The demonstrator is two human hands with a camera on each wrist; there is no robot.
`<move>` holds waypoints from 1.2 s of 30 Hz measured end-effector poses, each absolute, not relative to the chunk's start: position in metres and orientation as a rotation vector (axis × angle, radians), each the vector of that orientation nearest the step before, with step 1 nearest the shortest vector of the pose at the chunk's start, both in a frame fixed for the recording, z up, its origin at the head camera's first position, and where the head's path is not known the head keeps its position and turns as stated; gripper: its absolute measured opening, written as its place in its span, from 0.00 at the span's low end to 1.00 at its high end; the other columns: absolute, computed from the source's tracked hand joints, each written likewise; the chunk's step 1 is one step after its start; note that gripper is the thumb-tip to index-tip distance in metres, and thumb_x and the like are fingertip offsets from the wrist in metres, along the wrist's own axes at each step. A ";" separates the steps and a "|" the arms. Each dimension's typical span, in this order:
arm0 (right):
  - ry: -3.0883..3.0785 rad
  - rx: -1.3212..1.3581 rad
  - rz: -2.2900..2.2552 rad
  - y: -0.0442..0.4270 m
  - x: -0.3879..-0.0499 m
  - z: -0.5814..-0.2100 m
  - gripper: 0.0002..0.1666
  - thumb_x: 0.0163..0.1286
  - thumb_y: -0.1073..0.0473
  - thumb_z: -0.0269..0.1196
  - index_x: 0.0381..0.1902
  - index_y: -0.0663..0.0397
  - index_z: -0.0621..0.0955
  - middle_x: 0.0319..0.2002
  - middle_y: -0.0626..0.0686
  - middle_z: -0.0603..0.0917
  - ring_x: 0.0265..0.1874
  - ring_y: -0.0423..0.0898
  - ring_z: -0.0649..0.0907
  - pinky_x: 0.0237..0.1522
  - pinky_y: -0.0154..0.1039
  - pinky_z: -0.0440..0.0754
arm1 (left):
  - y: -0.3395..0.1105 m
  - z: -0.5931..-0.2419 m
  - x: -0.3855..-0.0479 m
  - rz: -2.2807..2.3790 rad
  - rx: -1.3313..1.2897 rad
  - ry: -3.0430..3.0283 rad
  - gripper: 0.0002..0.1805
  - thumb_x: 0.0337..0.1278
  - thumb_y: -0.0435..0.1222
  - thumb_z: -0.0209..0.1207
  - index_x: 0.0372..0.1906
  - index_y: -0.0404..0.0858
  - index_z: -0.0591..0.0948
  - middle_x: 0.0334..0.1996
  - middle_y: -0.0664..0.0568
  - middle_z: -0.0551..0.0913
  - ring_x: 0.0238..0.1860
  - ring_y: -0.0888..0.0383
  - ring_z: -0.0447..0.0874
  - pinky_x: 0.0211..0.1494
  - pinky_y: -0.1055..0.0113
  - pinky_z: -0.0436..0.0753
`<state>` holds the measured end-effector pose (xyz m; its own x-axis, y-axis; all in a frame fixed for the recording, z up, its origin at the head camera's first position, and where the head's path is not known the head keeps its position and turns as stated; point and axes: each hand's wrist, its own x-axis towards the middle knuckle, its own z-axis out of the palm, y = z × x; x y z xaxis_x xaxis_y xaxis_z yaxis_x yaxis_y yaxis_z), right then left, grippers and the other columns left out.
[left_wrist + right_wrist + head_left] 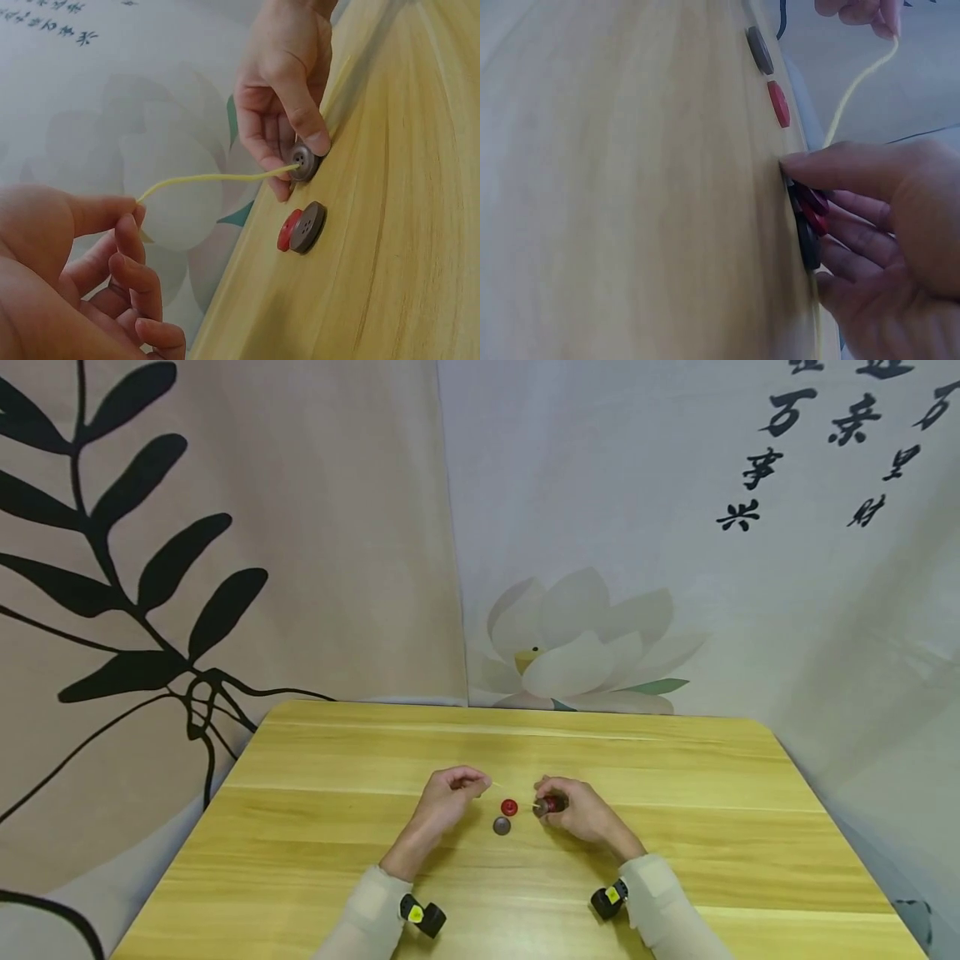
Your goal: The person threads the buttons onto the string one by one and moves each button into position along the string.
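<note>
Between thumb and forefinger, my left hand [448, 795] pinches the end of a yellow string [217, 178]. The string runs across to a brown button [303, 163] and passes through one of its holes. My right hand [581, 810] holds that button, and in the right wrist view several red and dark buttons [810, 217] sit stacked in its fingers. More string trails out beyond the right hand. Between the hands, a loose red button [509, 807] and a loose brown button [502, 826] lie side by side on the table.
The wooden table [675, 877] stretches out on all sides of the hands, its far edge close to a printed cloth backdrop [360, 527]. Black wrist cameras [423, 916] are strapped over both pale sleeves.
</note>
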<state>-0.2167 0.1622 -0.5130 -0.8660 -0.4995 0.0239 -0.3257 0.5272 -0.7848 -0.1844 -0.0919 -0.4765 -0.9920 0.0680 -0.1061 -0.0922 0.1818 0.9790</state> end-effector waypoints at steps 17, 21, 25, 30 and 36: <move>2.560 -0.688 -1.230 0.165 -0.213 -0.514 0.18 0.59 0.70 0.71 0.46 0.52 0.81 0.62 0.58 0.79 0.67 0.62 0.71 0.66 0.59 0.67 | -0.087 -0.477 -0.182 1.903 -0.028 2.308 0.10 0.65 0.41 0.62 0.41 0.38 0.85 0.37 0.50 0.82 0.42 0.47 0.76 0.38 0.66 0.72; 2.521 -0.681 -1.250 0.165 -0.216 -0.513 0.19 0.59 0.69 0.71 0.48 0.54 0.80 0.60 0.57 0.80 0.63 0.59 0.76 0.64 0.57 0.71 | -0.086 -0.476 -0.184 1.888 -0.015 2.323 0.11 0.66 0.41 0.61 0.42 0.37 0.85 0.37 0.50 0.82 0.42 0.46 0.75 0.38 0.66 0.72; 2.471 -0.673 -1.291 0.166 -0.219 -0.511 0.19 0.61 0.66 0.71 0.50 0.55 0.79 0.51 0.53 0.82 0.52 0.51 0.81 0.56 0.51 0.77 | -0.086 -0.475 -0.186 1.880 -0.003 2.328 0.11 0.67 0.41 0.61 0.42 0.37 0.85 0.38 0.50 0.82 0.42 0.45 0.76 0.39 0.66 0.72; 2.436 -0.648 -1.385 0.164 -0.218 -0.507 0.18 0.68 0.63 0.65 0.55 0.59 0.79 0.50 0.55 0.82 0.51 0.51 0.81 0.54 0.48 0.79 | -0.084 -0.474 -0.189 1.872 0.017 2.338 0.12 0.66 0.40 0.61 0.43 0.35 0.85 0.38 0.50 0.82 0.43 0.45 0.76 0.39 0.65 0.72; 2.391 -0.651 -1.563 0.150 -0.208 -0.495 0.14 0.75 0.63 0.57 0.55 0.62 0.78 0.55 0.62 0.81 0.55 0.57 0.81 0.57 0.52 0.78 | -0.082 -0.474 -0.188 1.883 0.006 2.341 0.10 0.65 0.40 0.62 0.41 0.37 0.86 0.38 0.50 0.83 0.42 0.47 0.77 0.41 0.64 0.72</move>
<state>-0.2085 0.1503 -0.4946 -0.8801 -0.4705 0.0632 -0.2467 0.3395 -0.9077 -0.1875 -0.0819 -0.4743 -0.9906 0.0890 -0.1040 -0.0825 0.2178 0.9725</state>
